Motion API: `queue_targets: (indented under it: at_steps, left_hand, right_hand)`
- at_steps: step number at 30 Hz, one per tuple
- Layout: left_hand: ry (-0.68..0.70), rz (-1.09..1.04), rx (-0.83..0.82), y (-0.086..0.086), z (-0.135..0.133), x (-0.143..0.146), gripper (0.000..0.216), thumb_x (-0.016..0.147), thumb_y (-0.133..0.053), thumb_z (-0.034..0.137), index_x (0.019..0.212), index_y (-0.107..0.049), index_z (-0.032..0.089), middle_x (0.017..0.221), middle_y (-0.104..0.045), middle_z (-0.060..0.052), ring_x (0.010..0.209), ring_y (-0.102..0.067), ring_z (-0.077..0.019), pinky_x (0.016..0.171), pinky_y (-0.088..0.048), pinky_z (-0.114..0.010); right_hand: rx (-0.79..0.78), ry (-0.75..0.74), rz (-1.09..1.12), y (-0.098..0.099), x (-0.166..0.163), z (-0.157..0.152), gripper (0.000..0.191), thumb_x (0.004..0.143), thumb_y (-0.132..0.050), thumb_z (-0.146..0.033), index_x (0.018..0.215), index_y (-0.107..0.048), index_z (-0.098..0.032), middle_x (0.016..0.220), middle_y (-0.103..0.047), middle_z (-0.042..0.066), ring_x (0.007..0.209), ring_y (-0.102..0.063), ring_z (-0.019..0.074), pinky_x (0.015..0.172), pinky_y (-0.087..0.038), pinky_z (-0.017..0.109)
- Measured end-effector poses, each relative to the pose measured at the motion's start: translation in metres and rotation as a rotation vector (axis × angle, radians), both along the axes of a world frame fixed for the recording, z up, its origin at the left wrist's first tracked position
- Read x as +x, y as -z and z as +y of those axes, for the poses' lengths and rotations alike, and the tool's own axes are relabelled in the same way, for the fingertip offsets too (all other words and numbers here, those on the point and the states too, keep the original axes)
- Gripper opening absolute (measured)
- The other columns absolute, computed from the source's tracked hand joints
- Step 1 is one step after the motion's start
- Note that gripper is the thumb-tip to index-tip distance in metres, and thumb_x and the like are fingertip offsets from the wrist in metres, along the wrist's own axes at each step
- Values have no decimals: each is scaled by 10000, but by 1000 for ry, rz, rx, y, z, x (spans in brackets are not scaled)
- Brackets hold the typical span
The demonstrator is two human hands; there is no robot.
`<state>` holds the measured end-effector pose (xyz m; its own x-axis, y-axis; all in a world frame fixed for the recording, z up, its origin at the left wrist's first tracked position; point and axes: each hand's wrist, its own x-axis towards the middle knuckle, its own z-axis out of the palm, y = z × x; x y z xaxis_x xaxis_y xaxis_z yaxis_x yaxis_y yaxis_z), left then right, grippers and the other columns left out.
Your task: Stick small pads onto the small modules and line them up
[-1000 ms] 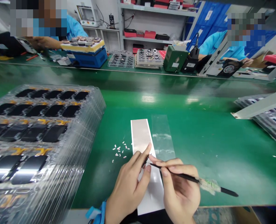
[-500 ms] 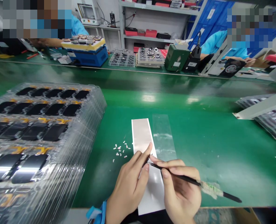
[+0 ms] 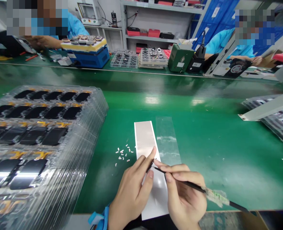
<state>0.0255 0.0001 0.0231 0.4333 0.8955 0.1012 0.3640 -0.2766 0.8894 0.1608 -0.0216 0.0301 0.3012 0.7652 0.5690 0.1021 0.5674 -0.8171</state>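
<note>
My left hand (image 3: 131,191) pinches a small dark part (image 3: 150,165) between thumb and forefinger, above a long white strip (image 3: 145,137) lying on the green bench. My right hand (image 3: 183,196) grips thin black tweezers (image 3: 191,186) with pale tape wrapped round the rear; their tips meet the dark part at my left fingertips. A clear film strip (image 3: 167,137) lies just right of the white strip. Several tiny white bits (image 3: 122,155) are scattered to the left of the strip.
A tall stack of clear trays (image 3: 36,134) holding black parts fills the left. More trays (image 3: 279,123) and a white bracket (image 3: 265,110) sit at right. Across the bench are a blue box (image 3: 88,57), a green device (image 3: 179,59), part trays (image 3: 124,60) and two people in blue.
Both hands stay almost still over the strip; the tweezers' rear end has dipped slightly lower to the right. The view has shifted a little.
</note>
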Motion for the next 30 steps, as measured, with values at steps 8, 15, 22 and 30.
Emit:
queue_targets:
  at_steps: [8, 15, 22, 30]
  left_hand:
    - [22, -34, 1, 1, 2, 1, 529, 1048, -336, 224, 1565, -285, 322, 1009, -619, -44, 890, -624, -181, 786, -496, -283]
    - [20, -24, 3, 0, 2, 3, 537, 1046, -333, 226, 1570, -266, 329, 987, -602, -38, 858, -617, -182, 748, -476, -288]
    - [20, -19, 3, 0, 2, 2, 539, 1039, -345, 225, 1567, -281, 314, 990, -621, -45, 827, -618, -183, 730, -488, -295]
    - [-7, -87, -117, -3, -5, 0, 500, 1061, -334, 298, 1560, -315, 266, 1274, -652, -85, 1205, -592, -231, 1000, -495, -350]
  right_hand:
    - [-26, -2, 61, -3, 1, -3, 249, 917, -535, 13, 1002, -562, -219, 912, -708, 27, 930, -757, 177, 824, -670, 331]
    - [-8, 3, 5, -2, 0, -5, 226, 926, -536, -4, 997, -553, -218, 916, -716, 40, 941, -760, 200, 827, -676, 378]
    - [-2, -20, -15, 0, -1, -5, 259, 911, -528, 24, 1009, -572, -211, 930, -718, 48, 969, -753, 201, 847, -669, 376]
    - [-82, 15, -18, -1, 16, 0, 217, 955, -494, -65, 1034, -622, -222, 937, -663, 48, 952, -697, 193, 835, -609, 366]
